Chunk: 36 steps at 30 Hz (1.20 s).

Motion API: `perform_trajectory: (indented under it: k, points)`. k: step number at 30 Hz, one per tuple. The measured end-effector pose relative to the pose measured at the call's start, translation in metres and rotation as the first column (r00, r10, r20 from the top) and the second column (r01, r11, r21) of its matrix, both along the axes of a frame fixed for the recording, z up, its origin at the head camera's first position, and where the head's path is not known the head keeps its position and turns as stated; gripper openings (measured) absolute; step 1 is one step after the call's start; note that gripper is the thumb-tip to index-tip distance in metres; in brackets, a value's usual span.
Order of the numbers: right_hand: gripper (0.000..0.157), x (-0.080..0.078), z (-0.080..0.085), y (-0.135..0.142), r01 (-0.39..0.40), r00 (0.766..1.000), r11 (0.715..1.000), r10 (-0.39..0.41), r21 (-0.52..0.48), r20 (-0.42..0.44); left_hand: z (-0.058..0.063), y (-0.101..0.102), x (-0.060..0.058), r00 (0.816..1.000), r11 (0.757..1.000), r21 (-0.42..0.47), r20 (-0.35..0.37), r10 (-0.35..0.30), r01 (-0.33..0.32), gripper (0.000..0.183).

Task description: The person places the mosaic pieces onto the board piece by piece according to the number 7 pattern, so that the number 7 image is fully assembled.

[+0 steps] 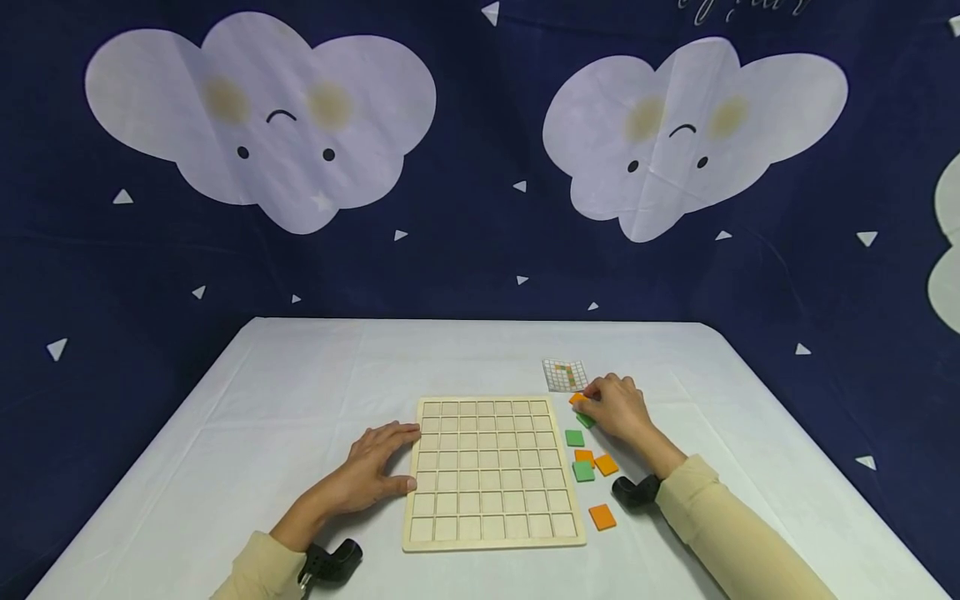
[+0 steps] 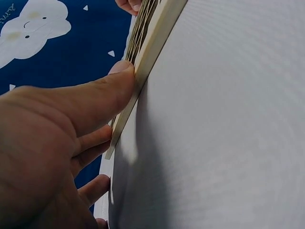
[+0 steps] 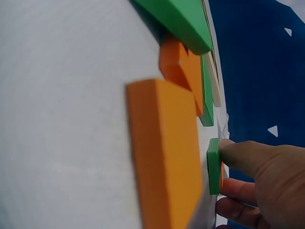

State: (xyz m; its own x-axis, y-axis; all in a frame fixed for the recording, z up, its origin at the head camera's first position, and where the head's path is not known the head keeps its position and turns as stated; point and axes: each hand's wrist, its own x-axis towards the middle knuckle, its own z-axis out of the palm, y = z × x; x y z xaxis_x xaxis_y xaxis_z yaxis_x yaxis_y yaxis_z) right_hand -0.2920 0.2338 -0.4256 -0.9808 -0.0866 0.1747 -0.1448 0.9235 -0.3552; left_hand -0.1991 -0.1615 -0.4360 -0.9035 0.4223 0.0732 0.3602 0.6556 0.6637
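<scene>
The spread left hand [image 1: 369, 468] touches the wooden board [image 1: 495, 547], likely steadying it on the counter [image 1: 225, 467]. Loose tiles [image 1: 602, 517] lie beside it, seemingly for easy reach. Farther, the right hand [image 1: 622, 412] pinches an orange tile [image 1: 577, 399] near the card [image 1: 564, 376].

The head view is bright, even and mostly sharp, with soft shadow on the white table [image 1: 225, 433] beside the right sleeve [image 1: 742, 525]. The 2 wrist views look dimmer and greyer: a soft-edged shadow darkens the left one's lower centre near the board [image 2: 157, 43]; the right one blurs its nearest orange tile [image 3: 178, 157].
</scene>
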Motion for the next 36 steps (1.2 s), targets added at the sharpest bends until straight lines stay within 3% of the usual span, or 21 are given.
perform_trajectory:
  k: [25,36]
  points:
    - [0.033,0.0027,-0.0005,0.0024,0.049,0.998,0.999,-0.049,-0.006,0.042,-0.0018,-0.0007,-0.0013,1.0,1.0,0.008,0.026,0.009,-0.01,0.068]
    - [0.028,0.0035,-0.0036,0.0026,0.045,0.999,0.999,-0.045,-0.025,0.015,-0.0021,-0.0017,-0.0012,1.0,1.0,0.008,0.031,0.003,-0.003,0.068]
